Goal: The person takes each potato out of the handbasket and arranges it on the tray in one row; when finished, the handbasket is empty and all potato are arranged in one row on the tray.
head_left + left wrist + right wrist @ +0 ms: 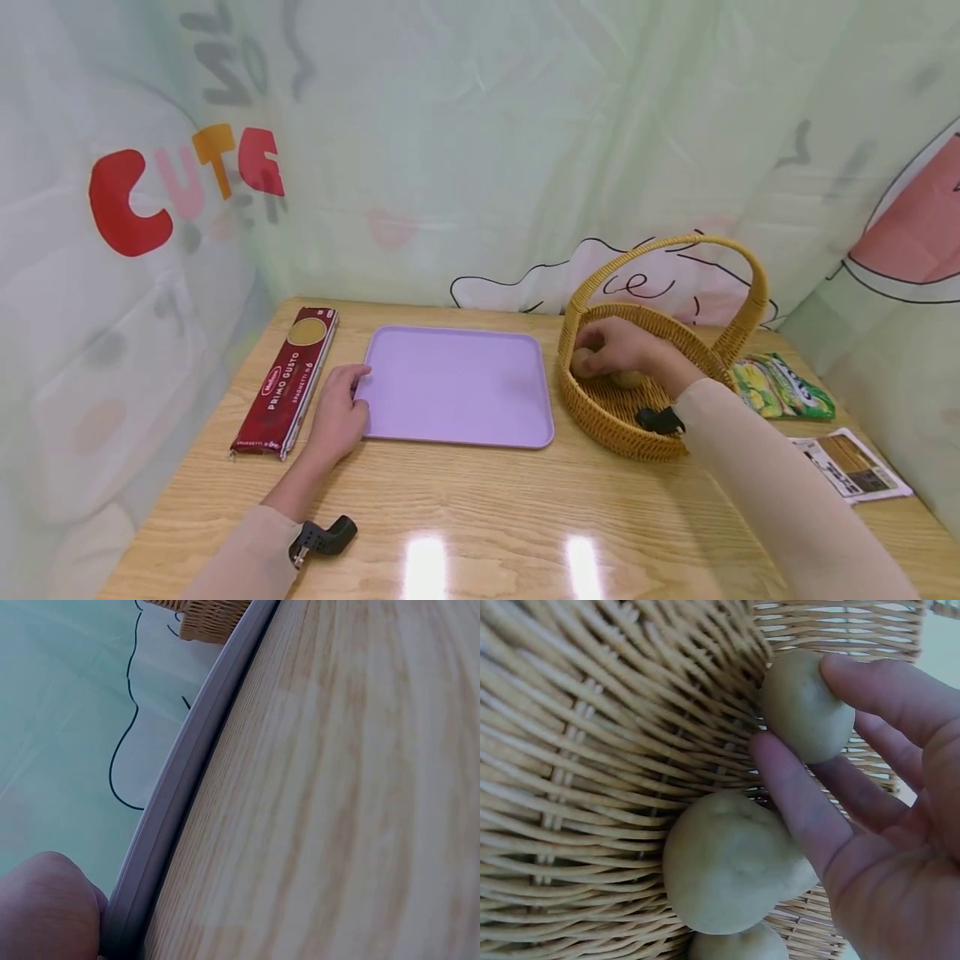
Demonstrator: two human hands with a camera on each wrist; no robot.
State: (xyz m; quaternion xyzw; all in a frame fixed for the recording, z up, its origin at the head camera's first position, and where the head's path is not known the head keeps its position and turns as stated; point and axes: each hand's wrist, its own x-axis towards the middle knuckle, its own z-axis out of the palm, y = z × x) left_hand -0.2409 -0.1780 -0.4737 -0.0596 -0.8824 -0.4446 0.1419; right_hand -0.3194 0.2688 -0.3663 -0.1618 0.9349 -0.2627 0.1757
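Note:
My right hand (618, 346) reaches into a wicker basket (600, 421) and holds a potato (799, 697) between thumb and fingers. Below those fingers, a larger potato (720, 862) lies against the basket's woven wall, with part of another potato (739, 945) showing at the bottom of the right wrist view. On the left, my left hand (341, 421) rests at the left edge of a lilac tray (457, 387), its thumb and forefinger touching the rim. The left wrist view shows the tray's side close up, with a rounded bit of the hand against its end.
A dark red spaghetti packet (288, 379) lies left of the tray. The basket's tall handle (663, 242) arches over it. Right of the basket lie a green packet (783, 387) and a brown-and-white packet (855, 467). A printed curtain (450, 150) hangs behind the wooden table (480, 517).

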